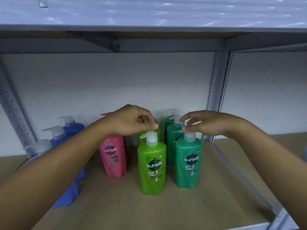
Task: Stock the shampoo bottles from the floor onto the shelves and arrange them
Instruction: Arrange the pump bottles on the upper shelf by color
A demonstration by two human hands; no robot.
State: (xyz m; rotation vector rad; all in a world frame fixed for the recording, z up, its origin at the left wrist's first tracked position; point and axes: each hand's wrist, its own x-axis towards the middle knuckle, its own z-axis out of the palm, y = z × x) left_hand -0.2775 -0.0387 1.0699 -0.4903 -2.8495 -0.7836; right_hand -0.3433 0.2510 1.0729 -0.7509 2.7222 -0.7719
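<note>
The light green bottle stands upright directly under my left hand, its long axis vertical and its pump just below my curled fingertips; this hand holds nothing that I can see. My right hand hangs in the same way over the dark green bottle. Its fingers are half curled beside the pump heads, and I cannot tell if they pinch one. Each hand is nearest to its own bottle. The shelf carries rows running away from me: more green bottles behind, a pink bottle left of my left hand, and blue bottles further left. The floor is out of view.
</note>
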